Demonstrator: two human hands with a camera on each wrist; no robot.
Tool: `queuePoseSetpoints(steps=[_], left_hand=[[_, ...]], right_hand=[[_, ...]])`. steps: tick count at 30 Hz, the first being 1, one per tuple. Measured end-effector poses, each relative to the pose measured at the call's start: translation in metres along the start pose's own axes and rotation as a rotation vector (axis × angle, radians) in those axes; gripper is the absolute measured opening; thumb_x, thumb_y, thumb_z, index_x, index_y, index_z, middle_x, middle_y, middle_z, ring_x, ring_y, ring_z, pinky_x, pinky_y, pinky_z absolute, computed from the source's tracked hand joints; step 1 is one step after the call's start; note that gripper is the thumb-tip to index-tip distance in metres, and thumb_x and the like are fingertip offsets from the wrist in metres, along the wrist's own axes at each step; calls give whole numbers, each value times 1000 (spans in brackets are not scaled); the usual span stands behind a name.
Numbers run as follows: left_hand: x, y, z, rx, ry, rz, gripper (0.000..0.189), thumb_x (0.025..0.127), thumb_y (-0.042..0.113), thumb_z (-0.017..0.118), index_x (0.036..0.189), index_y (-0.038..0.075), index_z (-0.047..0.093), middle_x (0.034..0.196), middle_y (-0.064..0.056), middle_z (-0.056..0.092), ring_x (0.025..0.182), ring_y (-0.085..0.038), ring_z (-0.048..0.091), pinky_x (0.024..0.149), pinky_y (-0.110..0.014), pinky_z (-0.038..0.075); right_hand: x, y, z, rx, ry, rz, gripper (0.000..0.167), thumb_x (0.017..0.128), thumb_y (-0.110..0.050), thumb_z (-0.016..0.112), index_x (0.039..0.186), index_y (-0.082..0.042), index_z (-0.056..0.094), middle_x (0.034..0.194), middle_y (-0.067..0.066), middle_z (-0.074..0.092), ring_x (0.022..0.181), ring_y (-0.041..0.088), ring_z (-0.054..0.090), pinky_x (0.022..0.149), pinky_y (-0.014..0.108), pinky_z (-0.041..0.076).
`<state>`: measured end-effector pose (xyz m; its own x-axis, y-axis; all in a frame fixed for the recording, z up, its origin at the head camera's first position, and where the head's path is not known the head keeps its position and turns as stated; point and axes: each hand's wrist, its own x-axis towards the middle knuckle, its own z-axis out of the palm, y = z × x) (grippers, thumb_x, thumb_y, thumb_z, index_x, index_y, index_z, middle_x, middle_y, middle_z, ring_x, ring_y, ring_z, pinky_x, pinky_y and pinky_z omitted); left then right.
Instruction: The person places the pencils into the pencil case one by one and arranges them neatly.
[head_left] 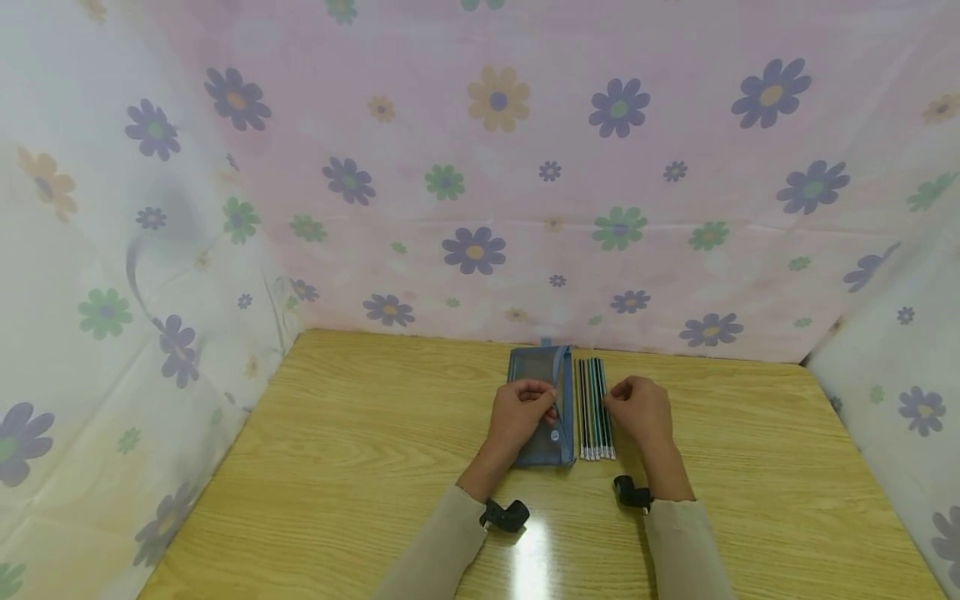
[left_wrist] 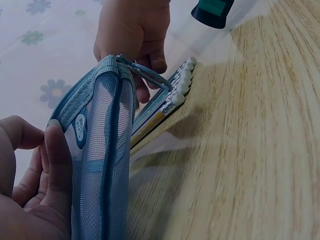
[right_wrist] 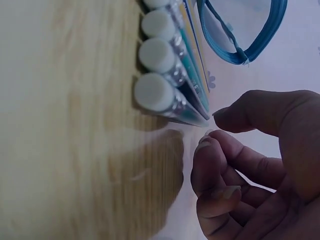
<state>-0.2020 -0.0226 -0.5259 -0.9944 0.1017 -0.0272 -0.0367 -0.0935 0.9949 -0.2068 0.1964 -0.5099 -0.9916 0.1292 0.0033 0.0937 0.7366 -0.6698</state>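
A blue mesh pencil case [head_left: 536, 454] lies on the table, its zipped side to the right. My left hand [head_left: 519, 414] is over it, thumb and forefinger pinching its upper fabric beside the small oval label [left_wrist: 80, 129]. Just right of the case, several striped pencils [head_left: 592, 408] lie side by side, white erasers [right_wrist: 155, 92] towards me. My right hand [head_left: 641, 407] is at the right edge of the row. In the right wrist view its thumb and forefinger are slightly apart, close to the outermost pencil; whether they touch it I cannot tell.
A blue strap loop [right_wrist: 272, 30] hangs at the case's zipped side. The wooden table [head_left: 360, 433] ends at a flowered cloth [head_left: 420, 167] behind and at both sides. Black wrist cameras [head_left: 508, 516] sit on both wrists.
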Motion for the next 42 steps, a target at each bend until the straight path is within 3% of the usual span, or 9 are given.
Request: queuePoseSetpoints(steps=[19, 24, 28, 32, 42], left_hand=[[2, -2, 0, 7, -2, -10, 15, 100, 10, 76, 107, -3, 75, 82, -13, 74, 64, -14, 70, 64, -33, 65], [2, -2, 0, 1, -6, -11, 16, 100, 10, 76, 107, -4, 75, 83, -13, 74, 64, -15, 70, 65, -34, 66], [2, -2, 0, -7, -10, -17, 16, 100, 10, 76, 107, -4, 75, 82, -13, 74, 64, -15, 70, 66, -34, 66], [2, -2, 0, -5, -13, -17, 15, 100, 10, 76, 107, -3, 75, 82, -13, 74, 64, -15, 70, 66, -35, 66], [2, -2, 0, -7, -12, -7, 16, 99, 10, 76, 106, -4, 76, 81, -13, 74, 63, -15, 70, 64, -32, 65]], right_hand=[[0, 1, 1, -34, -29, 70, 21, 95, -16, 73, 93, 4, 79, 93, 21, 76, 79, 34, 72, 73, 53, 62], [-1, -2, 2, -40, -6, 92, 25, 93, -20, 76, 83, 3, 80, 81, 18, 76, 69, 31, 70, 64, 48, 61], [-1, -3, 4, -52, 4, 136, 39, 92, -25, 77, 60, -4, 70, 53, 3, 60, 47, 18, 54, 43, 34, 45], [-2, -4, 5, -63, 7, 154, 54, 93, -26, 74, 47, -16, 48, 43, -6, 35, 39, 13, 35, 39, 26, 27], [-3, -5, 4, -82, 2, 154, 54, 93, -25, 72, 48, -18, 44, 44, -7, 33, 40, 12, 34, 40, 26, 28]])
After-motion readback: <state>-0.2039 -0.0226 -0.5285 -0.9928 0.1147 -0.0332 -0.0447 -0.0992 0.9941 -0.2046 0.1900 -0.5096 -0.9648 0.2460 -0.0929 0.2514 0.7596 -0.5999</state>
